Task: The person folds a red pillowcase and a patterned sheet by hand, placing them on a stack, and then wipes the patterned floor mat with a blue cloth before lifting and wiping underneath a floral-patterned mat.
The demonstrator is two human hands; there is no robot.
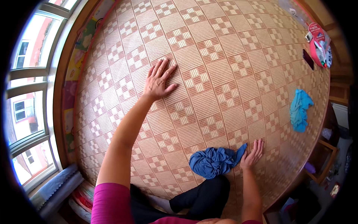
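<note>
A woven mat [201,112] with a brown and cream checked pattern spreads out before me. My left hand [159,79] lies palm down on it with the fingers apart, holding nothing. Beside my bent right knee, my right hand [253,154] rests on the mat with its palm down and fingers stretched out. A crumpled dark blue cloth [214,162] lies just left of my right hand, its pointed end close to the thumb. Whether the thumb touches it I cannot tell. Farther right is a crumpled light blue cloth [299,110], apart from both hands.
A dark phone [308,59] lies near a pink container [318,50] of small items at the far right edge. Windows [30,84] and a colourful padded border [74,72] run along the left. Folded bedding [82,196] is at lower left. A wooden stool [324,162] stands below the right edge.
</note>
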